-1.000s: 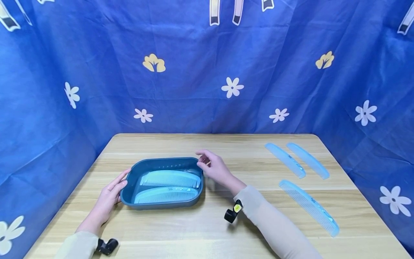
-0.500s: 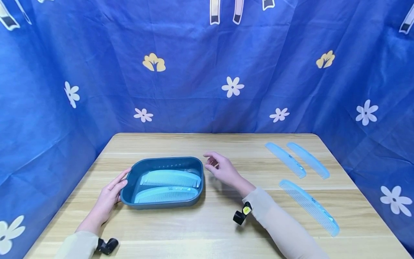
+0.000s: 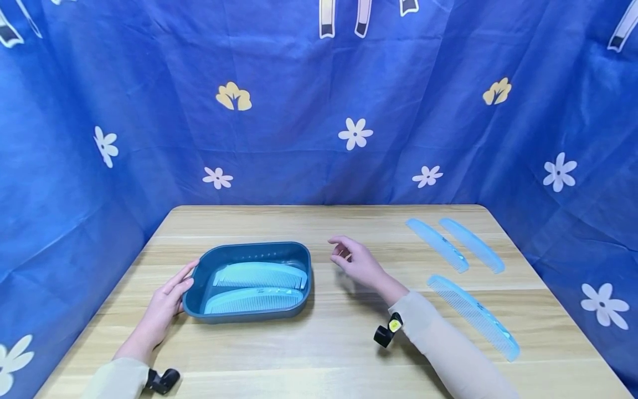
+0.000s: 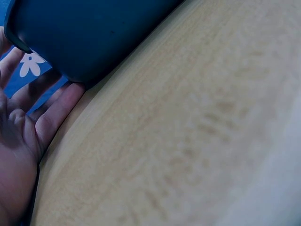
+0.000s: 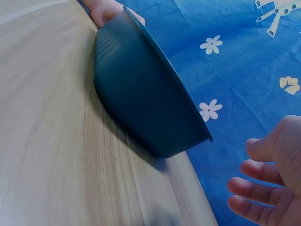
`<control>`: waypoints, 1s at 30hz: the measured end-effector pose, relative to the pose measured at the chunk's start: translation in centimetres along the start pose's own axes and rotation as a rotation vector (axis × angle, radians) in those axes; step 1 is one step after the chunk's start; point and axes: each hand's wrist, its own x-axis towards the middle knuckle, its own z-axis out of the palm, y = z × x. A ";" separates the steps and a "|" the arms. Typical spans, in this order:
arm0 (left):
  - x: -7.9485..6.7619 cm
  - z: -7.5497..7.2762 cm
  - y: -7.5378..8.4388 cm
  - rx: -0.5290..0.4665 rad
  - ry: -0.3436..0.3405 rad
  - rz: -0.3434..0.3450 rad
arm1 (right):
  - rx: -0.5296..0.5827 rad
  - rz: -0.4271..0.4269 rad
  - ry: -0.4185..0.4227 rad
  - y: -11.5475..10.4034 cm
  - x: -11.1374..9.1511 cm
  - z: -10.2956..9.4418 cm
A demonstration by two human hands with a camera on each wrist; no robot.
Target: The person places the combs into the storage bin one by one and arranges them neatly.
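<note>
A dark teal-blue plastic tub (image 3: 244,318) stands at the table's left side, with two light-blue combs lying flat in it, a farther comb (image 3: 260,273) and a nearer comb (image 3: 253,301). My left hand (image 3: 160,312) grips the tub's left end, thumb at the rim and fingers against the outer wall. To the right of the tub, apart from it, my right hand (image 3: 363,267) hovers over the table, fingers loosely bent and nothing in them. In the right wrist view, the right hand's fingers (image 5: 256,190) show bare beside the tub's end.
Three more light-blue combs lie on the right of the wooden table (image 3: 319,360): two side by side at the back, one comb (image 3: 437,244) and another comb (image 3: 472,244), and a larger comb (image 3: 473,315) nearer. A blue patterned curtain (image 3: 299,138) surrounds the table.
My right hand has left the tub's right rim and moved rightward, away from it. The left hand, the tub and the combs keep their places.
</note>
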 end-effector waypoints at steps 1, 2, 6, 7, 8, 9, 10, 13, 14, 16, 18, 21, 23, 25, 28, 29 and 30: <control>0.0 0.0 0.0 -0.005 -0.002 0.000 | -0.006 0.002 0.000 0.0 -0.1 -0.1; 0.0 0.0 0.0 -0.011 -0.002 0.001 | -0.012 0.005 0.000 0.1 -0.2 -0.3; 0.0 0.0 -0.1 -0.015 -0.001 -0.006 | -0.021 0.012 0.001 0.4 -0.6 -0.8; 0.0 -0.1 -0.1 -0.016 -0.001 -0.007 | -0.018 0.015 -0.001 0.5 -0.7 -0.9; 0.0 -0.1 -0.1 -0.016 0.000 -0.008 | -0.016 0.019 -0.004 0.6 -0.8 -1.0; 0.0 -0.1 -0.1 -0.015 0.000 -0.007 | -0.011 0.023 -0.006 0.7 -0.9 -1.1; 0.0 -0.1 -0.1 -0.016 -0.001 -0.007 | -0.010 0.026 -0.007 0.8 -1.0 -1.2; 0.0 -0.1 -0.1 -0.012 0.000 -0.007 | -0.009 0.040 -0.005 1.0 -1.4 -1.6; 0.0 -0.1 -0.1 -0.008 -0.002 -0.008 | -0.010 0.042 -0.003 1.0 -1.5 -1.7; 0.0 -0.1 -0.1 -0.006 -0.004 -0.009 | -0.019 0.046 0.005 1.1 -1.8 -2.0; 0.0 -0.1 -0.1 -0.001 -0.005 -0.008 | -0.029 0.047 0.010 1.2 -2.0 -2.2; 0.0 -0.1 -0.1 -0.007 -0.002 -0.006 | -0.051 0.043 0.010 1.5 -2.4 -2.5; 0.0 -0.1 -0.1 -0.009 0.001 -0.005 | -0.062 0.039 0.007 1.7 -2.6 -2.6; 0.0 0.0 -0.1 -0.012 0.000 -0.003 | -0.067 0.035 0.005 1.8 -2.9 -2.8; 0.0 0.0 0.0 -0.013 -0.002 0.001 | -0.082 0.045 0.007 2.1 -3.3 -3.2; -0.1 0.0 0.0 -0.013 -0.002 0.003 | -0.085 0.052 0.007 2.2 -3.5 -3.3; -0.1 0.0 0.0 -0.014 -0.004 0.003 | -0.088 0.061 0.006 2.2 -3.7 -3.4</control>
